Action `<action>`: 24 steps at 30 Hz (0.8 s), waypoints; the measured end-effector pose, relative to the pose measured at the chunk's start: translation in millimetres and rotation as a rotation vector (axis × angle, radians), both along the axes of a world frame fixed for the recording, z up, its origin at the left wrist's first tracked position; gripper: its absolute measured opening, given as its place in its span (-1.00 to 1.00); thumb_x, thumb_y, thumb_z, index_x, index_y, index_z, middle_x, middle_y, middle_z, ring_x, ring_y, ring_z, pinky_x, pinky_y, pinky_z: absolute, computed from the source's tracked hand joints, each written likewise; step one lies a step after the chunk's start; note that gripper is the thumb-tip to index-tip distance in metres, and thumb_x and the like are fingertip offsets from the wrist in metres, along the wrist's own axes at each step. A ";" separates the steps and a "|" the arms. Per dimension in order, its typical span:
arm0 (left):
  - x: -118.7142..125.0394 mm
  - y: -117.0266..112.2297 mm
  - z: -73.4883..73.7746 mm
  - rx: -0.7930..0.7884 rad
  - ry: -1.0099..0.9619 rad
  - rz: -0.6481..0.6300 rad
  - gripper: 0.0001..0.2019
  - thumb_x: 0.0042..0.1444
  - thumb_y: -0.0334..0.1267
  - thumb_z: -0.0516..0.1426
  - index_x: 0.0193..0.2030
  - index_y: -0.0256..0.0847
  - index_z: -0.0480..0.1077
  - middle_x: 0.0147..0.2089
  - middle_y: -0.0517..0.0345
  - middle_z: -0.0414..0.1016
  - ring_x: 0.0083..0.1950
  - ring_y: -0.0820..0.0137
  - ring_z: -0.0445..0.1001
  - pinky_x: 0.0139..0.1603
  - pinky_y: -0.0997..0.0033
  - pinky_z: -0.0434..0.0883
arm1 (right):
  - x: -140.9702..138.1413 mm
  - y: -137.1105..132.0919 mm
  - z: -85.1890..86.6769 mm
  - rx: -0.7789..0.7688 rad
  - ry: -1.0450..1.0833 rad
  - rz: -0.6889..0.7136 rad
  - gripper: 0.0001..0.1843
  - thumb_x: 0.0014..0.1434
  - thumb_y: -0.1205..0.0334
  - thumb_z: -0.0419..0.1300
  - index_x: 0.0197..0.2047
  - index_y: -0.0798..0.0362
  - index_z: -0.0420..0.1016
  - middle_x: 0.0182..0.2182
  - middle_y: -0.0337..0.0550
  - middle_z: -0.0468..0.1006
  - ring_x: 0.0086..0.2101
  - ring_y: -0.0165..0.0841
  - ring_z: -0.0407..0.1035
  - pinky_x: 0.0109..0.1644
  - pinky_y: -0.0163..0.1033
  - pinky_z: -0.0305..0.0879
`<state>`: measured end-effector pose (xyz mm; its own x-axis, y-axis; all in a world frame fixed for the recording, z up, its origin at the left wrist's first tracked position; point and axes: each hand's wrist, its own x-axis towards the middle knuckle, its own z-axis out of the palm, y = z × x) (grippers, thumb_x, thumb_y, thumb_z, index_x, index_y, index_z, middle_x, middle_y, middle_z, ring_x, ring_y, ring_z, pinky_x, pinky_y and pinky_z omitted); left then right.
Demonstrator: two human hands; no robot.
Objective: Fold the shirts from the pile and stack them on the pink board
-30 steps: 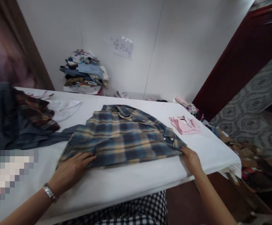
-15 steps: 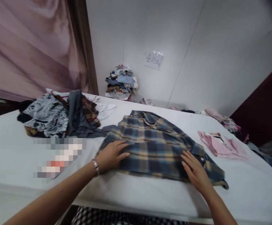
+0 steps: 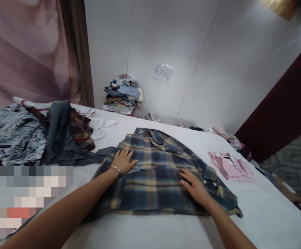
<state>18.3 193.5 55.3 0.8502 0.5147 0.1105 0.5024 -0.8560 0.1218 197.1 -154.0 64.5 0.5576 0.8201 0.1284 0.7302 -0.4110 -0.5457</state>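
A blue, black and yellow plaid shirt (image 3: 150, 186) lies spread on the white table (image 3: 145, 230), its collar toward the wall. Flat on the shirt's upper left part rests my left hand (image 3: 124, 161), fingers spread, a bracelet at the wrist. My right hand (image 3: 193, 183) touches the right half of the shirt, fingers stretched out with nothing gripped. A sleeve with white buttons reaches out to the right beyond that hand. My left forearm covers part of the shirt's left side.
A heap of clothes, with a grey garment (image 3: 62, 138) and a patterned one (image 3: 12, 135), lies at left. Pink folded clothing (image 3: 232, 166) is at right. Behind stand a clothes stack (image 3: 124, 93) and a wall sign (image 3: 162, 73). A blurred patch hides the lower left.
My left hand has slid up the shirt, away from me. My right hand has shifted inward to the left across it. The view has turned slightly right, and the shirt's lower edge lies nearer.
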 end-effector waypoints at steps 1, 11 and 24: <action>-0.5 -0.3 -2.3 0.003 -0.010 0.004 -0.34 0.19 0.13 -0.13 0.28 -0.28 0.20 0.38 -0.17 0.09 0.39 0.10 0.02 0.35 -0.01 -0.08 | 10.9 10.6 5.6 0.068 -0.001 -0.010 -0.53 0.21 -0.03 0.05 0.07 0.00 0.48 0.19 -0.01 0.34 0.24 -0.17 0.12 0.31 0.08 0.01; -1.8 -4.1 -4.0 -0.004 -0.073 0.018 -0.37 0.17 0.11 -0.08 0.25 -0.26 0.24 0.35 -0.17 0.15 0.38 0.11 0.05 0.34 -0.03 -0.06 | 84.7 226.8 59.3 -0.009 -0.175 -0.056 -0.66 0.24 0.24 -0.03 -0.12 0.02 0.57 -0.12 -0.17 0.60 -0.07 -0.25 0.43 0.04 -0.22 0.28; -5.0 -6.8 -8.6 -0.039 -0.124 0.025 -0.39 0.15 0.10 -0.05 0.23 -0.23 0.27 0.35 -0.16 0.14 0.38 0.08 0.04 0.35 -0.06 -0.04 | 118.5 343.9 22.8 -0.250 -0.122 -0.217 -0.29 0.21 0.09 0.09 0.34 0.14 -0.02 0.22 0.23 0.20 0.18 -0.06 0.12 0.15 -0.01 0.11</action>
<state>13.3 186.7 46.6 0.8181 0.5417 0.1933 0.5028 -0.8367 0.2171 315.6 189.9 87.3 0.7152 0.6987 0.0150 0.6648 -0.6736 -0.3229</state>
